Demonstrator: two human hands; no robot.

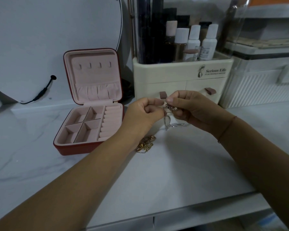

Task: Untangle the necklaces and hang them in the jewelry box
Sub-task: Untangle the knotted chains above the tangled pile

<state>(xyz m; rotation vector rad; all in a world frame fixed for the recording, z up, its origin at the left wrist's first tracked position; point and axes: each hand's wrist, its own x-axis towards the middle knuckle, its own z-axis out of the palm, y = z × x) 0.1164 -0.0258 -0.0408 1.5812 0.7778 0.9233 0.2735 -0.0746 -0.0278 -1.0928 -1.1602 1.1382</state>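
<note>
White marble counter [182, 172] across the whole lower frame, front edge at lower right. Round mirror [57, 39] in the upper left, leaning at the back, black cable [43, 90] plugged into its lower edge. Cream organizer [173, 75] at upper centre, clear hood on top, two drawers with pink tabs below. Pale ribbed case [257, 90] just beside it at the right edge.

Two bare forearms reaching in from the bottom corners, meeting at centre right in front of the organizer's drawers.

Red box [68, 150] at centre left, on the counter, open. Lid upright against the mirror, pink lining, gathered pocket along its lower part. Tray divided into four square cells and a bank of ring rolls; nothing in them.

Left hand [141, 115] at centre, fingers curled, thumb and forefinger pinching the silver necklace [169, 120]. Right hand [193, 110] just beside it, fingertips pinching a bunched part of the same chain. Rest of the chain hanging in loops below the fingers, down to the counter.

White-capped bottles [193, 40] in a row under the hood.

Gold necklace [146, 144] heaped on the counter below the left wrist, partly hidden by it; cannot tell whether joined to the silver one.

Four hooks [94, 65] in a row high in the lid, all bare.

Thin red thread [227, 129] round the right wrist.
</note>
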